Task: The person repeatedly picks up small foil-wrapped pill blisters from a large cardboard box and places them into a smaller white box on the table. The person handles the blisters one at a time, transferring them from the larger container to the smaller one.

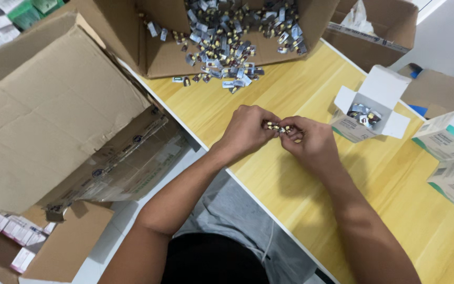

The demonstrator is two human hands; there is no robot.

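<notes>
Left hand (246,130) and right hand (311,141) meet above the wooden table (300,100), fingers pinched together on a small blister strip (278,127) held between them. Loose strips (227,37) spill from the far carton; an open white box (370,105) stands right.

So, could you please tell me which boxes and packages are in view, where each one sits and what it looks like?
Tipped brown carton, top centre, spilling small silver packets.
Open white box, right of the hands, holding packets.
Closed white-and-teal boxes, right edge.
Large brown carton, left.
Brown box, top right.
</notes>
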